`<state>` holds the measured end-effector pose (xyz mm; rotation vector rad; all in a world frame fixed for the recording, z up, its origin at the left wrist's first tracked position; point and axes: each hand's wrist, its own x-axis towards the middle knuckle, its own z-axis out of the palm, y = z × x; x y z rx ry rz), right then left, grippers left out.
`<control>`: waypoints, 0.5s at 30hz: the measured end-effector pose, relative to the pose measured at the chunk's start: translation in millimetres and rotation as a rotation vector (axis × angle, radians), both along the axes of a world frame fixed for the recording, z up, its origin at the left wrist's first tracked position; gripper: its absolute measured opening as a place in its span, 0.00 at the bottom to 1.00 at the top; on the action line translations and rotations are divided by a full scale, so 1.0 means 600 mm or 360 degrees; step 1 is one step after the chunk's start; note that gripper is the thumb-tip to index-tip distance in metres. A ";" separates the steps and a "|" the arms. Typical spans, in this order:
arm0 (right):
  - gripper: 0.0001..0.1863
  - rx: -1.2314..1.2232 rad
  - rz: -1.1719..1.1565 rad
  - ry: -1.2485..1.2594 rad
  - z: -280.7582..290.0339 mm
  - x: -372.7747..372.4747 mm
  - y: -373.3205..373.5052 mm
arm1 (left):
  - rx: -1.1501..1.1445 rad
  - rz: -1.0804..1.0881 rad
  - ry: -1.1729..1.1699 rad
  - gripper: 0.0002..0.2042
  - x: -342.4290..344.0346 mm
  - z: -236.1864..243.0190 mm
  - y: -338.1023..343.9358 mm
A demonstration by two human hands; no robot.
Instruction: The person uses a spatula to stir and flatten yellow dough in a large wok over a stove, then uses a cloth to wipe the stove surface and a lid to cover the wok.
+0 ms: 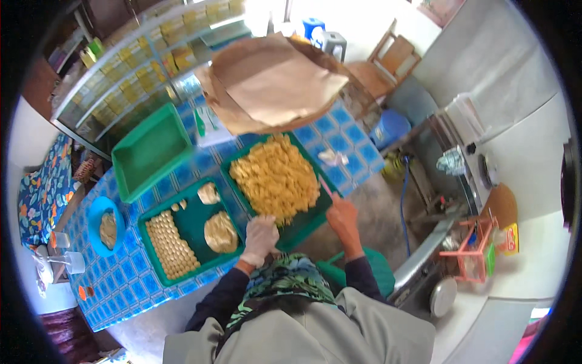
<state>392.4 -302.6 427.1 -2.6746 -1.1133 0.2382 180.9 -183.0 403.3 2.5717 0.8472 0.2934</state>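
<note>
A green tray (292, 233) in front of me holds a broad heap of crumbly yellow filling (276, 173). My left hand (260, 241), in a thin pale glove, is at the tray's near left corner with its curled fingers against the filling; anything inside them is hidden. At the tray's right edge my bare right hand (344, 217) is closed round a slim pale pink tool (326, 185), whose kind I cannot make out. Left of this tray, a second green tray (197, 225) carries rows of small round dough balls (170, 246), a large dough lump (220, 233) and a smaller piece (208, 193).
An empty green tray (151, 151) lies at the far left of the blue-tiled tablecloth (136, 261). Near it stands a blue basin (97, 209) with dough inside. Brown paper (279, 79) covers a round stack at the back. A pink rack (473, 252) is at right.
</note>
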 end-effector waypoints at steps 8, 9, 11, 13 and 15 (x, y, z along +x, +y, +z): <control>0.09 -0.0092 0.0235 -0.0083 -0.039 -0.016 -0.035 | -0.0156 0.0319 -0.0292 0.12 -0.035 0.083 -0.002; 0.10 -0.0101 0.0209 -0.0119 -0.057 -0.012 -0.043 | -0.0187 0.0324 -0.0331 0.13 -0.032 0.100 -0.006; 0.11 -0.0088 0.0166 -0.0182 -0.065 -0.017 -0.034 | -0.0314 0.0351 -0.0432 0.17 -0.049 0.116 -0.007; 0.12 0.0030 0.0116 -0.0215 -0.046 -0.049 -0.035 | 0.0159 0.0466 -0.0507 0.15 -0.082 0.122 -0.001; 0.13 0.0105 0.0046 -0.0260 -0.021 -0.033 -0.057 | 0.0273 0.0599 -0.0588 0.15 -0.096 0.121 -0.010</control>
